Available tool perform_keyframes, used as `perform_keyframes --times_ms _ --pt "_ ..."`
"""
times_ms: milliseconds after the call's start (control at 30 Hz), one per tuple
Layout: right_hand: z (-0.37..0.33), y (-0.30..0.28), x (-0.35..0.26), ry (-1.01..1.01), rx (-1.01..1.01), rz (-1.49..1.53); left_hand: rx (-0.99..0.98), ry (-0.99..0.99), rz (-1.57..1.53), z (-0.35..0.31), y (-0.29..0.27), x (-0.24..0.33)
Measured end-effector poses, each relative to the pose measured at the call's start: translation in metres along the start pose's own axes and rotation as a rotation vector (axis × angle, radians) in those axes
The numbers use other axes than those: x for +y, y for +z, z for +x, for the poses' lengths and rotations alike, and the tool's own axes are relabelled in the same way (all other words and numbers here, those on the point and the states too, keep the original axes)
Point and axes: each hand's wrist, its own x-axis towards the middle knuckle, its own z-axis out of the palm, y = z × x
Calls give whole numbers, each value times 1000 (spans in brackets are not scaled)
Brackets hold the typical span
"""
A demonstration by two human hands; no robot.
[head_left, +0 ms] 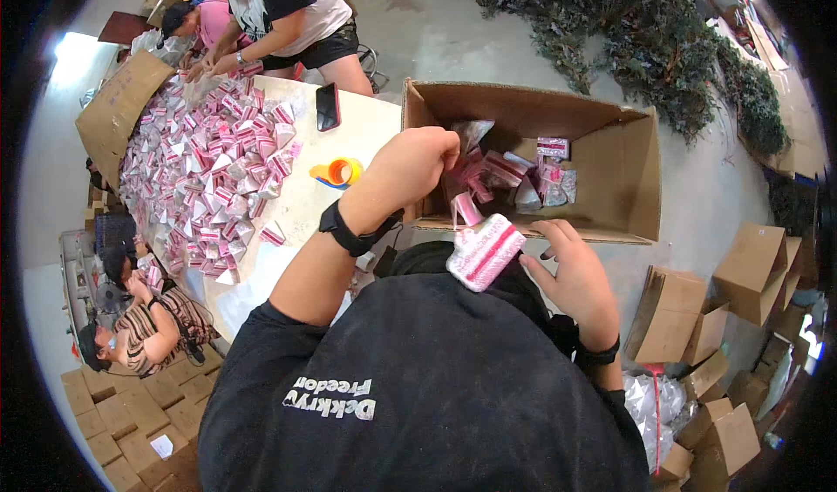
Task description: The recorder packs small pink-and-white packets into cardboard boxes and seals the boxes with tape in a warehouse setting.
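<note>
A pink-and-white, cake-slice-shaped ornament (pixel 485 252) in clear wrap is in front of my chest, with a thin string at its upper left. Above the near edge of the cardboard box (pixel 647 174), my left hand (pixel 417 162) has its fingers pinched together; whatever they hold is hidden. My right hand (pixel 571 274) is beside the ornament, thumb and fingers apart, the thumb close to its right edge. A smaller pink piece (pixel 466 210) hangs just above the ornament. Several wrapped pink-and-white pieces (pixel 506 171) lie inside the box.
A large heap of similar pieces (pixel 209 169) covers the table (pixel 301 156) at left, near a phone (pixel 327 107) and an orange tape roll (pixel 343 172). Co-workers (pixel 292 17) work around it. Cartons (pixel 667 313) stand at right; dark greenery (pixel 593 21) lies beyond the box.
</note>
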Motion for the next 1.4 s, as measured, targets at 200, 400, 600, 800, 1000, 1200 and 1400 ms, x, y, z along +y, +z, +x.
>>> perform_keyframes --times_ms 200,400,600,800,1000,1200,1400 --pt "5 2 -7 -30 6 -23 241 55 -102 -35 -28 3" --pt "20 3 -15 28 52 -143 525 -205 -198 -109 -11 -14" --pt "36 11 -46 25 2 -196 -133 -513 -107 -210 34 -53" --pt "52 23 -81 -33 -84 -259 -595 -912 54 -302 42 -89" --pt "68 28 -80 -70 -244 -462 -149 -868 -430 -349 -110 -89" --pt "83 15 -92 6 -353 -571 989 -412 402 -234 -258 -28" --pt "102 2 -95 -18 -489 -644 1211 -239 480 -192 -290 -28"
